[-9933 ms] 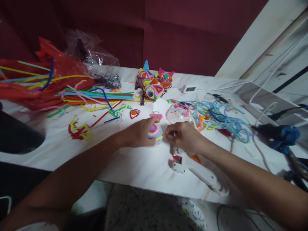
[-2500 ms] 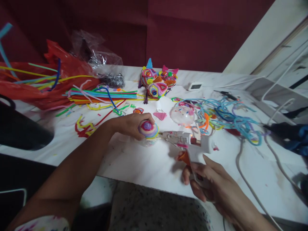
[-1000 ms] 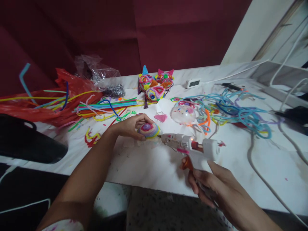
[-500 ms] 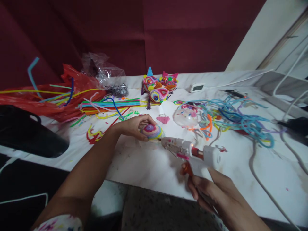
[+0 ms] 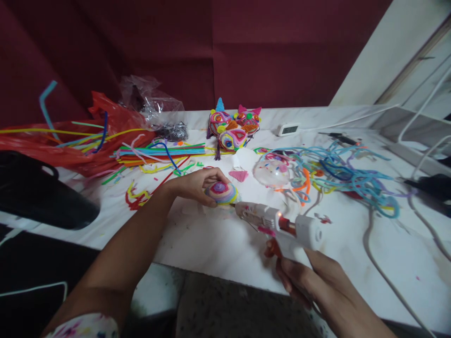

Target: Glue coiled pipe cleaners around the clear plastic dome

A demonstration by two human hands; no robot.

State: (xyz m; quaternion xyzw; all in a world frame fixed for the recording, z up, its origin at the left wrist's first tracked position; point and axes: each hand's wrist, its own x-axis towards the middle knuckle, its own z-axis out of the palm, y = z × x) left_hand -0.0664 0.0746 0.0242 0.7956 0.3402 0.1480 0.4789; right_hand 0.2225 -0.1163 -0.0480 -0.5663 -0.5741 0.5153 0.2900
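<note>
My left hand (image 5: 200, 185) is closed on the edge of a small rounded craft piece (image 5: 222, 191), ringed in purple, pink, blue and yellow. My right hand (image 5: 310, 277) grips the handle of a white glue gun (image 5: 268, 218), its fingers near the orange trigger. The gun's tip meets or nearly meets the lower right yellow rim of the craft piece; I cannot tell whether they touch. Just beyond, a pink fuzzy triangle (image 5: 238, 175) lies on white paper (image 5: 244, 158).
Finished colourful figures (image 5: 232, 129) stand at the back beside a small digital display (image 5: 288, 129). Pipe cleaners (image 5: 162, 152) and a red plastic bag (image 5: 116, 117) lie left, near a black jug (image 5: 38, 192). A clear dome (image 5: 271, 172) and tangled blue strands (image 5: 352, 171) lie right.
Almost nothing differs. The glue gun has shifted very slightly left, and its tip stays at the craft piece's rim; my left hand holds its place.
</note>
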